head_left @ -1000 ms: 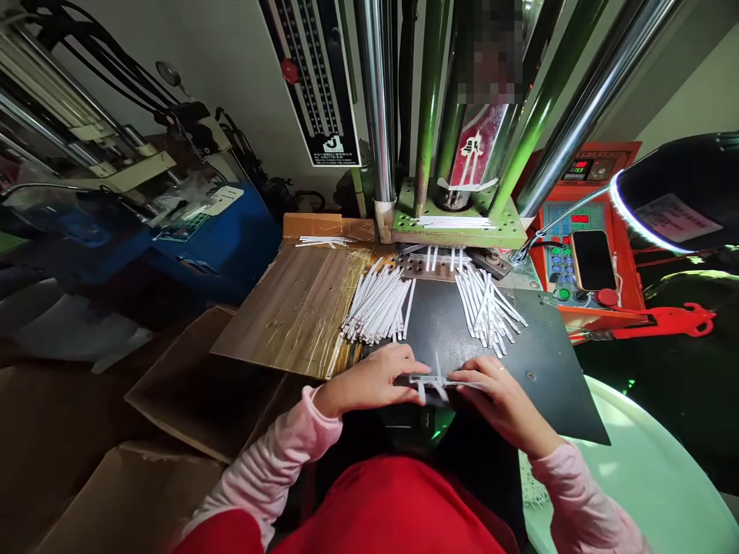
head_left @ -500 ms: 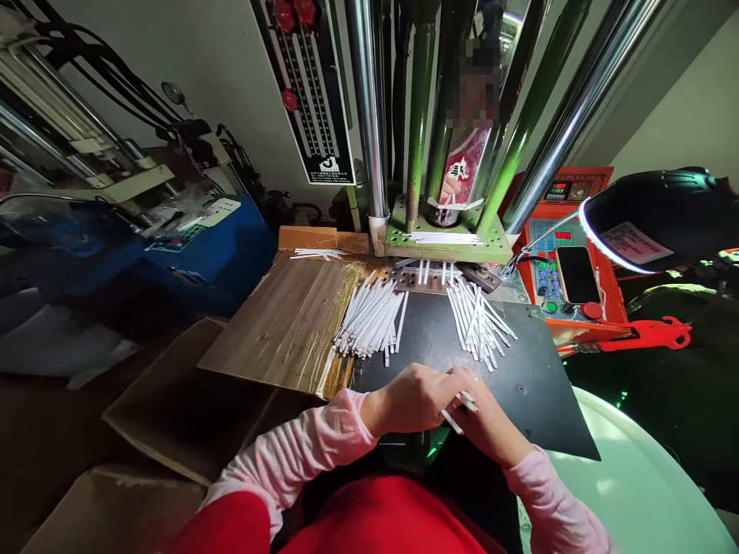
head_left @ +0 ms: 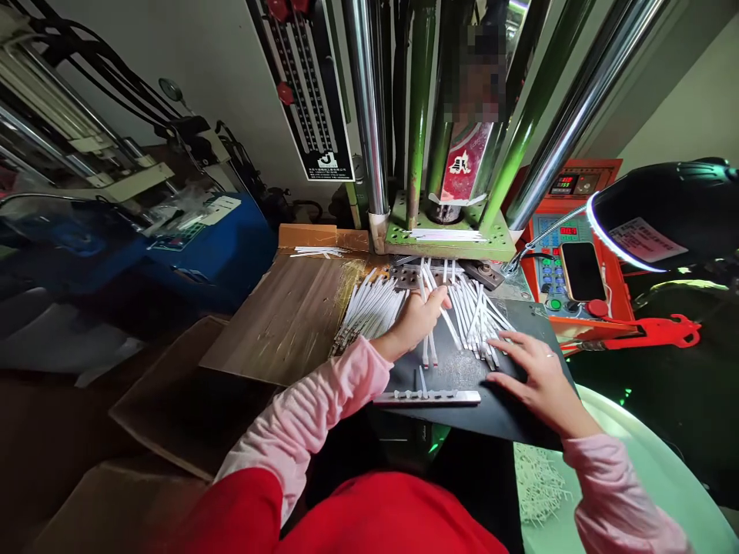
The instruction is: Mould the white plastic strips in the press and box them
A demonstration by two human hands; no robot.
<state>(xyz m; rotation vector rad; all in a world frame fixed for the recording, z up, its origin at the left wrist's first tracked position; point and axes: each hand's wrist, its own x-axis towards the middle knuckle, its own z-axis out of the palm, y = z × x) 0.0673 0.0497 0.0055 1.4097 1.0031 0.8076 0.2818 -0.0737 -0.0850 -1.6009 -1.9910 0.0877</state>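
Note:
My left hand reaches forward over the black board and is shut on a few long white strips that stick out past it on both sides. Two loose piles of such strips lie on the board, one to the left of that hand and one to its right. My right hand rests open with spread fingers on the board, just right of the second pile. A metal bar with white tabs lies flat near the board's front edge, between my hands and touching neither.
A wood-grain board lies to the left of the black board. Behind stands a press with chrome and green columns on a green plate. An orange control panel with a phone is at right, under a black lamp. Cardboard boxes are at left.
My hands were together at the board's front, working on strips. They have moved apart: the left reaches forward to the strips, the right lies open at right, and the metal bar lies on the board.

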